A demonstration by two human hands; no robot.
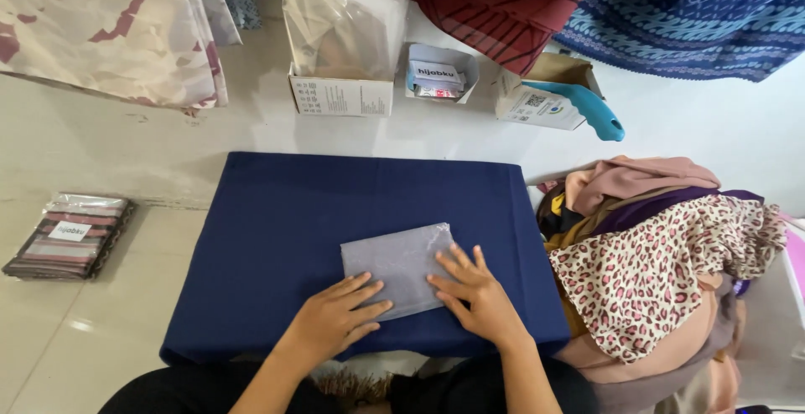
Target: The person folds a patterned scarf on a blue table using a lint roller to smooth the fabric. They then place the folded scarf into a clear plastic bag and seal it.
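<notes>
From the head view, both my hands lie flat on a folded grey cloth in a clear plastic sleeve (399, 268), which sits on the near right part of a dark blue cloth-covered board (277, 238) in front of me. My left hand (335, 320) presses on the near left corner of the packet, its fingers (369, 290) loosely spread and stretched out, pinching nothing. My right hand (474, 295) rests on the packet's right edge, fingers (459, 256) fanned apart and flat, also holding nothing between them.

Just to the right of the board is a heap of scarves (662, 271), with a leopard-print one on top and pink, purple and tan ones under it. On the floor well to the left lies a flat packet of striped fabric (69, 236) in plastic. Beyond the board, against the wall, stand an open carton with clear bags (342, 45) in it, a small box of cards (438, 74) and another box with a blue handle (587, 105) sticking out. Patterned fabrics (117, 20) hang above at the left, red and blue ones at the right.
</notes>
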